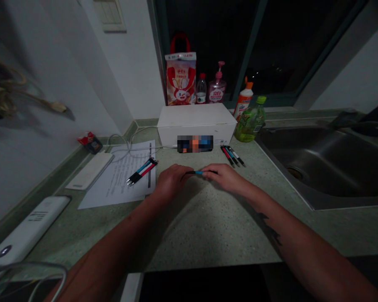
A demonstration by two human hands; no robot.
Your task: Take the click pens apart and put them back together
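Observation:
A blue and black pen [199, 172] spans the gap between my two hands above the middle of the counter. My left hand [172, 181] is closed on its dark left end. The fingers of my right hand [223, 175] pinch the other end, which partly hides behind them. Left of my hands, several pens [142, 171] in blue, red and black lie side by side on a printed paper sheet [119, 191]. Past my right hand, a small group of pens [232, 156] with red, blue and white barrels rests on the counter.
A phone [195, 144] leans against a white box [195, 115] at the back. Bottles, including a green one [250, 123], stand beside the box. The sink [318, 167] is to the right. A white flat case [91, 170] and a white device [34, 226] lie left, with cables.

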